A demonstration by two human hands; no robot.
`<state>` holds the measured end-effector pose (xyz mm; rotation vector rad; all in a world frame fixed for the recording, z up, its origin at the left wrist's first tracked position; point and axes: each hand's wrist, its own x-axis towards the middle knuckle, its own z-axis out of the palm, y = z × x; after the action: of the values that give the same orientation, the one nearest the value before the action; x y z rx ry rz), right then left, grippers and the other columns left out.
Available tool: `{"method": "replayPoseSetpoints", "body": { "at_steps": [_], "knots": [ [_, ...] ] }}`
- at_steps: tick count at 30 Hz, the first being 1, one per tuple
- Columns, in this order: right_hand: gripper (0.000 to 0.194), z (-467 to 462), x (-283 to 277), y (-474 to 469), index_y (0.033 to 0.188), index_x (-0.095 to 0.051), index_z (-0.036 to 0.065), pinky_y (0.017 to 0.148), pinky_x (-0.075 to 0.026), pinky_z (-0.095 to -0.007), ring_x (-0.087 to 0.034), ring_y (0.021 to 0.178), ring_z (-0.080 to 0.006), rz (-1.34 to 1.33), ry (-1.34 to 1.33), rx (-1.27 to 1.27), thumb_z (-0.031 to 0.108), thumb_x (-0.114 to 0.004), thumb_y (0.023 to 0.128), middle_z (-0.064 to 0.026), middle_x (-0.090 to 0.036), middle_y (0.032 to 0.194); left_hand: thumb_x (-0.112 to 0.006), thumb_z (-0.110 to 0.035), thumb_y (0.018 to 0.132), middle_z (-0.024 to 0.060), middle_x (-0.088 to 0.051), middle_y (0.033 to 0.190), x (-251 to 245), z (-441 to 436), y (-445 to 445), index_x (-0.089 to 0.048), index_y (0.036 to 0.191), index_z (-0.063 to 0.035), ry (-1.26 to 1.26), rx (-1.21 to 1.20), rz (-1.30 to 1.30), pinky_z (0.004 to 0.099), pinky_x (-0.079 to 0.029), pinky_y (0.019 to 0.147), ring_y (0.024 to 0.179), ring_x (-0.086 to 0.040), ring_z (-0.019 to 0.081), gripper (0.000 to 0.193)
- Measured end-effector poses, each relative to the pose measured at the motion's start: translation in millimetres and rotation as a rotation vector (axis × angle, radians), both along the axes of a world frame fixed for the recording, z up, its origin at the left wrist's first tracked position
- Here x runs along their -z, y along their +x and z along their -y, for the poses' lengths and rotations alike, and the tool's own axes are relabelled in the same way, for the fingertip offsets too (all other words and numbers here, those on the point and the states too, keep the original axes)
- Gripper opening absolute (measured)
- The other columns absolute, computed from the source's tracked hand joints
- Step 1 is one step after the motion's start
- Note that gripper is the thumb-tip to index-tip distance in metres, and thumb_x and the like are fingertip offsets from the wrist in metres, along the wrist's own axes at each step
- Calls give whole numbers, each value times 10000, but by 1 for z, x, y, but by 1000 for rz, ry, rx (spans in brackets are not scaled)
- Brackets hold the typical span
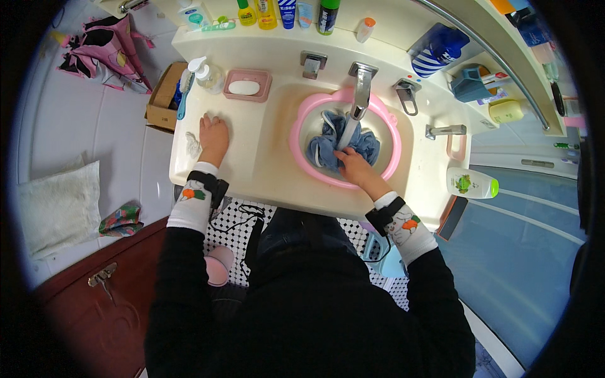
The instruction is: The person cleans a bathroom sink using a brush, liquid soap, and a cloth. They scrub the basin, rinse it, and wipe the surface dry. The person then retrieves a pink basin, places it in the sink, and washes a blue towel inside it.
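Observation:
A pink-rimmed plastic basin [297, 137] stands in the washbasin [272, 165], under the chrome faucet [363, 90]. Water runs from the faucet onto a blue cloth garment with white trim [324, 147] in the basin. My right hand [357, 167] touches the front of the garment near the stream; its fingertips are partly hidden, so a grip on it cannot be told. My left hand [214, 138] rests on the counter to the left, seemingly empty, its fingers partly curled. Beside it lies a small crumpled white thing [193, 145]. A white soap bar [244, 87] sits in a pink soap dish [267, 85] behind.
Behind my left hand are a blue-handled brush [185, 99], a clear pump bottle [213, 80] and a cardboard box [163, 106]. Bottles and tubes line the back ledge [264, 40]. A lever handle [406, 96] and a white bottle with a green cap [471, 183] are at the right.

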<state>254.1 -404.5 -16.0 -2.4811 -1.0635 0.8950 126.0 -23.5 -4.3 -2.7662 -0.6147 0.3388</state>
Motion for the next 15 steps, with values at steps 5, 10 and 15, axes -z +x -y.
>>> {"method": "replayPoseSetpoints", "body": {
  "at_steps": [5, 10, 15],
  "knots": [
    [607, -15, 6, -11, 1322, -351, 166, 903, -427, -420, -478, 1069, -389, 124, 137, -72, 43, -522, 753, -190, -405, 1254, -432, -146, 851, 97, -578, 1107, -10, -9, -42, -634, 1001, -32, 56, -179, -173, 427, -267, 1021, 1181, -400, 334, 276],
    [634, -33, 20, -21, 1327, -326, 130, 824, -461, -425, -557, 930, -390, 96, -81, -6, 34, -543, 739, -229, -533, 1090, -442, -129, 846, 130, -514, 1203, -11, 20, -43, -585, 1067, -1, -81, 14, 231, 421, -259, 1037, 1183, -385, 366, 293],
    [434, -30, 8, -16, 1163, -498, 91, 678, -489, -442, -611, 742, -368, 71, -18, 39, 57, -552, 734, -196, -624, 797, -617, -98, 757, 188, -503, 1196, 0, 104, -7, -507, 1156, -2, -972, 134, 317, 375, -351, 984, 1138, -452, 316, 425]
  ]
}}
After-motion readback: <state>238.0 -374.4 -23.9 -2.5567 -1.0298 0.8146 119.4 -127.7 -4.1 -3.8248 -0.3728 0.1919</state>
